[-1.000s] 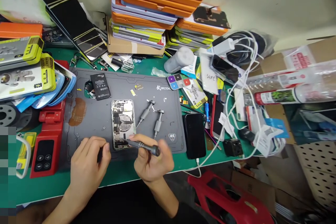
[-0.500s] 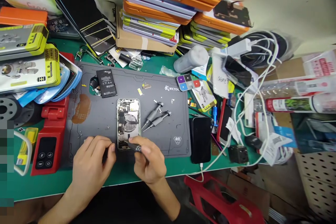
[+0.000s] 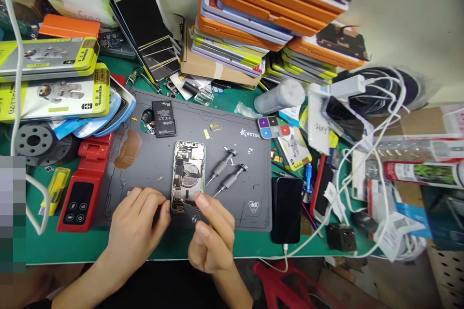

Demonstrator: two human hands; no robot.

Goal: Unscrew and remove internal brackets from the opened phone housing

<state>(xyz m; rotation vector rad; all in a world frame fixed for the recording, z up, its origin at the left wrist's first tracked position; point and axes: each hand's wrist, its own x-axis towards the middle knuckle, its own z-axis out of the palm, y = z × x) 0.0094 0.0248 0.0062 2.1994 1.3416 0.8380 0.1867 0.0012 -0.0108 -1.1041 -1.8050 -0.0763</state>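
Observation:
An opened phone (image 3: 188, 174) with its insides showing lies on a grey repair mat (image 3: 145, 164). My right hand (image 3: 213, 235) is closed around a dark screwdriver (image 3: 193, 216) whose tip rests at the phone's bottom end. My left hand (image 3: 136, 226) lies on the mat just left of the phone's lower corner, its fingers curled and pressed against that corner. Two more grey screwdrivers (image 3: 226, 171) lie right of the phone. A black battery (image 3: 164, 119) lies on the mat behind it.
Stacks of orange and yellow boxes (image 3: 261, 14) fill the back. A red device (image 3: 85, 188) sits left of the mat, a black phone (image 3: 286, 208) on a white cable right of it. White cables (image 3: 362, 120), spray bottles and cartons crowd the right side.
The view shifted so the mat and phone sit further right. My right hand turned the screwdriver more upright over the phone's bottom end. The two spare screwdrivers rolled closer together.

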